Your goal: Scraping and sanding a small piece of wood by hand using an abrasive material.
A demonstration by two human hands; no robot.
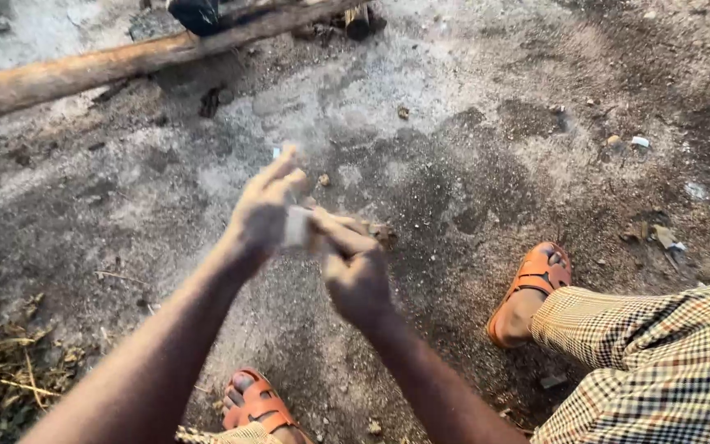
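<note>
Both my hands meet in front of me above bare, ashy ground. A small pale object (296, 226), blurred by motion, sits between them. My left hand (263, 212) has its fingers stretched upward and apart, its palm against the pale object. My right hand (353, 265) is curled, its fingers pinching the same object from the right. What the object is cannot be made out.
A long wooden log (84, 70) lies across the top left, with a dark object (195, 14) on it. My feet wear orange sandals (536, 284), and a checked trouser leg (659, 362) fills the lower right. Dry leaves (10, 370) and scattered debris lie around.
</note>
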